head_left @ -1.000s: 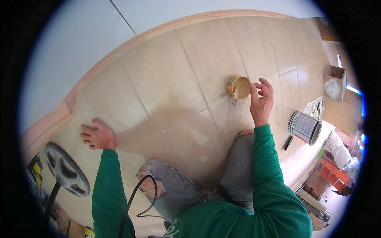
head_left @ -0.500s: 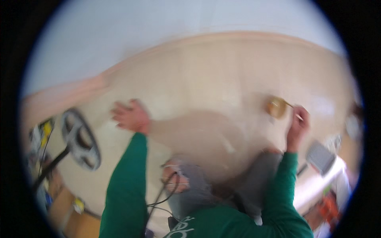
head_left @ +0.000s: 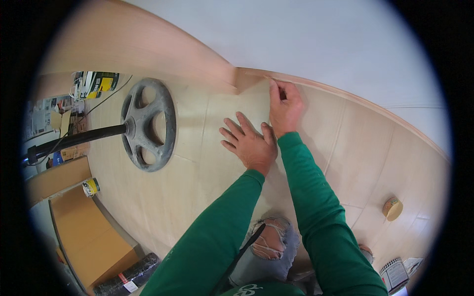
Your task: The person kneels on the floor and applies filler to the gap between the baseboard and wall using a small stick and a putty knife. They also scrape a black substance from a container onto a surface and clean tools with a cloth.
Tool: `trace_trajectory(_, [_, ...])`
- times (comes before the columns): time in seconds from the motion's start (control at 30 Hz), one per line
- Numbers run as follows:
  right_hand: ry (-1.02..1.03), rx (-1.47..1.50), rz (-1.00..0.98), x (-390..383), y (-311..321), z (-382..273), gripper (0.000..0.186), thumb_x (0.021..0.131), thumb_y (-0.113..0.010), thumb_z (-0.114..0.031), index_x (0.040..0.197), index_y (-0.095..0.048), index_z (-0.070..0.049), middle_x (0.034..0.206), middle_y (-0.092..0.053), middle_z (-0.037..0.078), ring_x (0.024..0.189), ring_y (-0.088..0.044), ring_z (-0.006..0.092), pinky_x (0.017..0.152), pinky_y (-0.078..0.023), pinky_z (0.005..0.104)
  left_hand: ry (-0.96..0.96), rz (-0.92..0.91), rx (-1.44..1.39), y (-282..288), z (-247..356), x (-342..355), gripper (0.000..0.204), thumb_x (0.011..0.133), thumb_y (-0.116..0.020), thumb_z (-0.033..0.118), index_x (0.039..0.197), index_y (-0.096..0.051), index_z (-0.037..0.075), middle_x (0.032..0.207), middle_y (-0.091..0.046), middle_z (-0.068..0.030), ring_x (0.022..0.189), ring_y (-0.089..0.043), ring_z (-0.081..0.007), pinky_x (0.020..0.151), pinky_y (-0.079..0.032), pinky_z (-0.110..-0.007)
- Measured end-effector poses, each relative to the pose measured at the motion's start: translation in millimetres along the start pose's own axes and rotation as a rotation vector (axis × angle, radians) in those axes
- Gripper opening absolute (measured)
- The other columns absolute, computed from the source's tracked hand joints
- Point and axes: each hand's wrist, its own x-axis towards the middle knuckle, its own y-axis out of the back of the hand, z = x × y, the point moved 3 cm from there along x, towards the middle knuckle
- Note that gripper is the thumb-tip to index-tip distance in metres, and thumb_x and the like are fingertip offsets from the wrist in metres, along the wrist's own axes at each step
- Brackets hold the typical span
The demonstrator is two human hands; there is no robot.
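My left hand point(head_left: 249, 143) lies palm down on the pale tiled floor, its fingers spread, holding nothing. Just beyond it, my right hand point(head_left: 286, 106) reaches to the wooden skirting board point(head_left: 321, 87), close to the inner corner. Its thumb and fingers are curled into a pinch at the board. A thin pale tip shows by the fingertips, but I cannot tell what it belongs to. On the floor at the right lies a small tan round piece point(head_left: 393, 209) with a patterned side, either a tub or a roll.
A round grey spoked stand base point(head_left: 149, 125) with a black pole is on the left. A wooden panel point(head_left: 148, 47) juts out at upper left. Paint tins point(head_left: 96, 85), a small yellow-labelled tin point(head_left: 91, 187) and a brown board point(head_left: 89, 232) lie leftward. A spiral notebook point(head_left: 394, 274) is at lower right.
The view has turned, bringing the corner and stand base closer to the middle. My right hand has moved from beside the tan round piece to the skirting board; my left hand remains spread.
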Motion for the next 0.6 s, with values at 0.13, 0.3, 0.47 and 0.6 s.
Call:
trace_trajectory(0.13, [0.096, -0.125, -0.026, 2.2, -35.7, -1.2, 0.014, 0.095, -0.076, -0.016, 0.092, -0.071, -0.003, 0.083, -0.067, 0.011, 0.074, -0.063, 0.0283, 0.068, -0.051, 0.0428, 0.025, -0.054, 0.013, 2.1, -2.9, 2.8, 0.083, 0.102, -0.054, 0.046, 0.168, -0.02, 0.01, 0.172, -0.014, -0.0291, 0.157, -0.008, -0.0571, 0.123, -0.008, -0.071])
trace_trajectory(0.3, [0.195, -0.184, -0.063, 7.6, -51.4, -2.8, 0.011, 0.094, -0.075, -0.013, 0.09, -0.07, -0.004, 0.083, -0.067, 0.012, 0.081, -0.064, 0.0338, 0.074, -0.051, 0.0466, 0.044, -0.087, 0.005, 2.7, -5.6, 5.2, 0.082, 0.102, -0.057, 0.04, 0.168, -0.02, 0.011, 0.173, -0.015, -0.028, 0.158, -0.007, -0.0565, 0.124, -0.008, -0.071])
trace_trajectory(0.47, [0.312, -0.288, -0.022, 13.1, -57.2, -5.4, 0.008, 0.092, -0.075, -0.01, 0.089, -0.069, -0.005, 0.088, -0.07, 0.014, 0.087, -0.066, 0.0378, 0.078, -0.052, 0.0487, 0.041, -0.106, -0.007, 2.2, -5.8, 5.7, 0.08, 0.102, -0.057, 0.04, 0.168, -0.021, 0.011, 0.173, -0.015, -0.028, 0.157, -0.008, -0.0569, 0.124, -0.009, -0.071])
trace_trajectory(0.6, [0.389, -0.372, 0.027, 16.3, -55.6, 3.4, 0.01, 0.093, -0.075, -0.012, 0.088, -0.069, -0.005, 0.084, -0.069, 0.013, 0.084, -0.066, 0.0346, 0.074, -0.052, 0.0473, 0.018, -0.089, -0.031, -0.3, -8.0, 6.5, 0.087, 0.1, -0.054, 0.049, 0.167, -0.022, 0.005, 0.171, -0.014, -0.0322, 0.157, -0.004, -0.0594, 0.123, -0.005, -0.072])
